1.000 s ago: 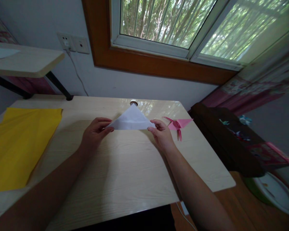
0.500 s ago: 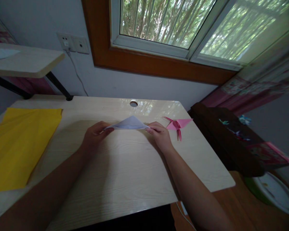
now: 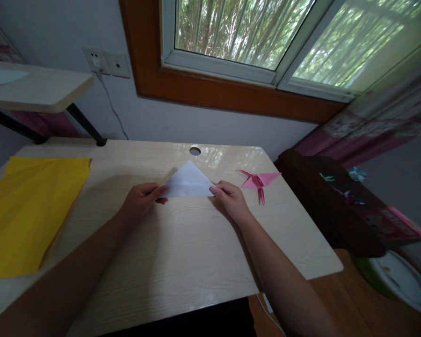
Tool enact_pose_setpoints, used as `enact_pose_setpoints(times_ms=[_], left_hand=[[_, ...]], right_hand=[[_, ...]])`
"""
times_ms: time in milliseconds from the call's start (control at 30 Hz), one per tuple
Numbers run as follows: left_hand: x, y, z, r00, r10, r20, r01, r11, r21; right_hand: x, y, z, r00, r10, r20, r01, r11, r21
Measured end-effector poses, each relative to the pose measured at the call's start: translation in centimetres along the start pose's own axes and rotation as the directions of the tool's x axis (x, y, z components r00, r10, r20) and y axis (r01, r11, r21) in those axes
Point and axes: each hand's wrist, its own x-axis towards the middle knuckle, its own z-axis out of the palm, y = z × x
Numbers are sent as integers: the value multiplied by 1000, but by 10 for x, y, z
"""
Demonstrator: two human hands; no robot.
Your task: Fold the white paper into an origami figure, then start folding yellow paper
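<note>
A sheet of white paper (image 3: 189, 180), folded into a triangle with its tip pointing away from me, is held between both hands over the desk. My left hand (image 3: 142, 199) pinches its left corner, thumb on top and fingers underneath. At the right corner, the thumb and fingers of my right hand (image 3: 231, 196) are closed on the paper. Just right of that hand, a pink folded-paper figure (image 3: 259, 181) with narrow pointed arms lies on the desk.
Yellow paper (image 3: 35, 210) covers the left part of the wooden desk (image 3: 196, 262). A raised shelf (image 3: 38, 89) on black legs stands at the back left. A round cable hole (image 3: 195, 151) is near the back edge. Beyond the right edge stands a dark brown cabinet (image 3: 323, 201).
The white paper has tilted so that its broad triangular face shows flatter and larger toward me. Its near edge has come slightly closer. Both hands keep their grip.
</note>
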Motion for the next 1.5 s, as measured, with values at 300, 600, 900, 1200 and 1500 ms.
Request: enact_pose_setpoints(times_ms=[300, 600, 900, 1200, 1500], left_hand=[[5, -3, 4, 984, -172, -41, 158, 958, -241], [5, -6, 4, 989, -141, -45, 117, 932, -343], [9, -15, 2, 987, 161, -8, -160, 984, 77], [7, -12, 2, 955, 297, -7, -291, 939, 181], [6, -12, 4, 968, 251, 19, -251, 959, 130]], right_hand=[[6, 5, 4, 966, 259, 5, -251, 932, 260], [7, 12, 5, 968, 251, -11, -234, 915, 328], [8, 16, 1, 966, 251, -59, -214, 907, 362], [7, 15, 4, 962, 273, -19, -244, 885, 397], [9, 16, 2, 963, 265, -42, -233, 904, 359]])
